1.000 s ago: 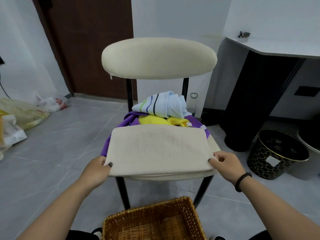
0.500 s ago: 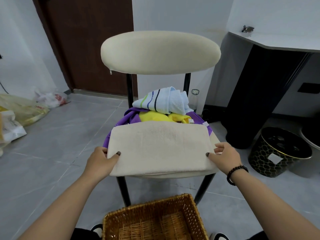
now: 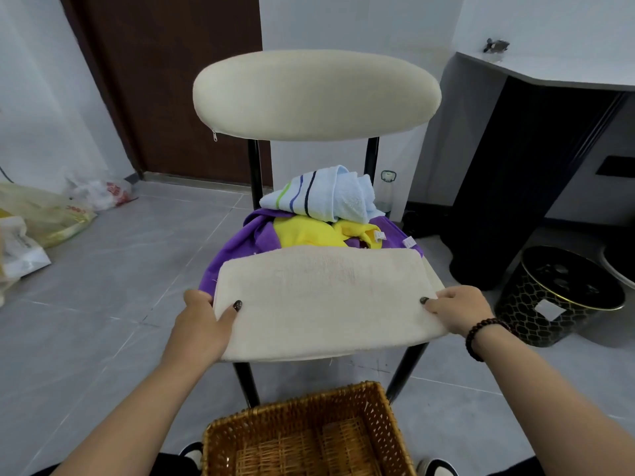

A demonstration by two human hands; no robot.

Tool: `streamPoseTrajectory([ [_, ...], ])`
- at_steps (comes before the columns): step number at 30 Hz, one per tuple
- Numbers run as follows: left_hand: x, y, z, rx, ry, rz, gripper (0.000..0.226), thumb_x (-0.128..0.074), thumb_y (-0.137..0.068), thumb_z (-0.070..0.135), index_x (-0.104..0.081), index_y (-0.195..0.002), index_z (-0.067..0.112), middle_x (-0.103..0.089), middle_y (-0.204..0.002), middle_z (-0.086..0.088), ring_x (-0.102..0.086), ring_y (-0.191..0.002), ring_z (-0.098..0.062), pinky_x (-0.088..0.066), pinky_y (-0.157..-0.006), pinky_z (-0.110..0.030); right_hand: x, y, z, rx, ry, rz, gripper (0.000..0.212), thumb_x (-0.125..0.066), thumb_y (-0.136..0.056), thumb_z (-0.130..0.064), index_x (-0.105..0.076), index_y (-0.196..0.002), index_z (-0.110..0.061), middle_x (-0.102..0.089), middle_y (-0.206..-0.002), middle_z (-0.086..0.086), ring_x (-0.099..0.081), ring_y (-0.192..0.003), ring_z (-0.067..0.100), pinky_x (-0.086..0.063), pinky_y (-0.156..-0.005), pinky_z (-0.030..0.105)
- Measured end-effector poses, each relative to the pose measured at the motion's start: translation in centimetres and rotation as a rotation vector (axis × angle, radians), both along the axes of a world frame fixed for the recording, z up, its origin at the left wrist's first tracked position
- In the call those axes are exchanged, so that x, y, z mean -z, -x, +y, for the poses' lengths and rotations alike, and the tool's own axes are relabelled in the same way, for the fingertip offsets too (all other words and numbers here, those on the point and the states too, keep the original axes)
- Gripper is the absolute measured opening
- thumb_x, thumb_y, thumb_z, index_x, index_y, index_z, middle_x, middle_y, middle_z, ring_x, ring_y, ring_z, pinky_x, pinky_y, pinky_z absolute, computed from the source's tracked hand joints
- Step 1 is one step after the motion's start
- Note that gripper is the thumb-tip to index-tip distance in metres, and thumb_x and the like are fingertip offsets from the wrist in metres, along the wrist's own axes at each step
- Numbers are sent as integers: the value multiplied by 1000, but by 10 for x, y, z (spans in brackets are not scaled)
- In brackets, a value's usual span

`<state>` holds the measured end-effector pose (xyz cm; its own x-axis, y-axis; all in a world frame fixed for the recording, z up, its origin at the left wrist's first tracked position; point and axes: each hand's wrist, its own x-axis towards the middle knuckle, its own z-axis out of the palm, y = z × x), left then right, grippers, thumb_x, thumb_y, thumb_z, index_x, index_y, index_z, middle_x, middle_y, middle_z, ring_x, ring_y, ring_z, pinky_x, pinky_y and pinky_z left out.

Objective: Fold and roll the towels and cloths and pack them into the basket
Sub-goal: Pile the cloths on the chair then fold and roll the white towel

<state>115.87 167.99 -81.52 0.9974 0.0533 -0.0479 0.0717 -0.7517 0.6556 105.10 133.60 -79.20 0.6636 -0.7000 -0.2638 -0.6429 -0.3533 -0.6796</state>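
Between both hands' grip [image 3: 202,324], folded cream towel [image 3: 326,297].

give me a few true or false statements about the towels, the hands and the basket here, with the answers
1. Both hands grip the cream towel at its two ends. True: the left hand pinches the left end and the right hand the right end.
2. The striped blue towel is already in the basket. False: it sits on top of the pile at the back of the chair seat.
3. The basket holds no cloth in the part that shows. True.
4. The yellow cloth lies on top of the striped blue towel. False: it lies under it, on the purple cloth.
5. The left wrist wears a bead bracelet. False: the bracelet is on the right wrist.
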Motion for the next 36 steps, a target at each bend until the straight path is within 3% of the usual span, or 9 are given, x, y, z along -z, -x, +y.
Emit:
streamPoseTrajectory([
  [4,-8,0,-10,72,-325,-316,53,-59,-87,33,-40,-130,8,-49,-125,-14,-48,-113,-34,-44,-88,-46,1,-4,25,-59,425,-46,36,-59,-88,-20,-52,-121,-9,-49,-124,10,-46,-113,30,-40,-91,39],
  [7,-11,2,-32,283,-296,-483,51,-53,-91,23,-38,-136,6,-32,-147,-14,-31,-136,-32,-33,-108,-44,6,-20,52,-300,776,-225,44,-40,-90,-17,-48,-133,-10,-45,-136,11,-40,-123,30,-32,-103,40],
  [9,-7,2,-47,423,-285,-539,51,-46,-94,23,-35,-141,5,-22,-155,-12,-19,-143,-27,-24,-115,-44,11,-32,75,-541,867,-319,49,-32,-87,-17,-52,-131,-8,-49,-137,15,-40,-128,31,-28,-107,37],
  [12,2,-1,-62,568,-342,-503,63,-23,-93,36,-20,-149,8,-7,-160,-4,-2,-147,-16,-11,-119,-41,26,-44,104,-830,840,-320,50,-33,-91,-17,-44,-139,-8,-37,-149,10,-32,-139,28,-25,-113,44],
  [17,18,-10,-58,632,-466,-385,78,5,-83,55,9,-150,16,16,-158,5,15,-144,-8,7,-116,-32,33,-53,110,-949,816,-134,67,-10,-95,-50,-2,-152,-16,13,-156,-6,16,-142,8,9,-118,36],
  [19,22,-14,-52,646,-515,-362,78,8,-82,58,13,-150,20,19,-156,7,15,-144,-6,8,-117,-30,30,-54,107,-955,804,-70,71,-7,-93,-57,8,-151,-20,23,-152,-10,22,-140,4,12,-117,36],
  [28,21,-22,-42,587,-549,-313,83,2,-80,72,8,-151,28,9,-160,3,11,-146,-10,3,-119,-33,29,-56,78,-813,714,73,81,-5,-85,-69,18,-148,-25,23,-155,-8,22,-142,8,11,-118,40],
  [32,17,-32,-32,490,-549,-232,89,2,-78,78,3,-152,27,5,-160,0,5,-147,-16,-3,-119,-41,29,-53,44,-680,662,134,88,-4,-82,-73,10,-151,-19,15,-158,-7,17,-144,8,9,-118,39],
  [36,14,-43,-26,510,-561,-122,77,-6,-86,69,3,-151,30,3,-160,3,3,-147,-14,-5,-119,-44,32,-53,17,-546,570,128,80,-15,-91,-66,0,-152,-18,4,-159,-4,6,-146,13,0,-119,37],
])
